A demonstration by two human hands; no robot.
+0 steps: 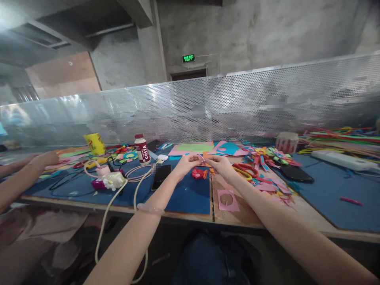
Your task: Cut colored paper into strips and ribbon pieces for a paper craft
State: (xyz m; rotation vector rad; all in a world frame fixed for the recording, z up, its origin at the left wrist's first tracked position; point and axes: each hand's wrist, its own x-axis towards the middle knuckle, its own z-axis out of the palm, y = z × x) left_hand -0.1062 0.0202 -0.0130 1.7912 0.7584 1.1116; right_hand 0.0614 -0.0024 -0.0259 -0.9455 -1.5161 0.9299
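Above the middle of the tabletop (244, 215), a little behind its near edge, the left hand (184, 164) and the right hand (222, 163) pinch 1 small pink paper piece (202, 159) with closed fingertips. It seems light, thin and easily torn; its 2 ends are the best holds.

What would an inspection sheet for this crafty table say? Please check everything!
Surface: wooden table with a blue mat.
Job's things: pink paper piece; red paper flower on the mat.
Clutter: paper scraps, scissors, phone, bottle, yellow cup.
Hands: left hand and right hand both pinch the pink paper piece.
Cables: white cable hangs over the edge; power strip.
Surroundings: perforated metal screen, exit sign, another person's arm.
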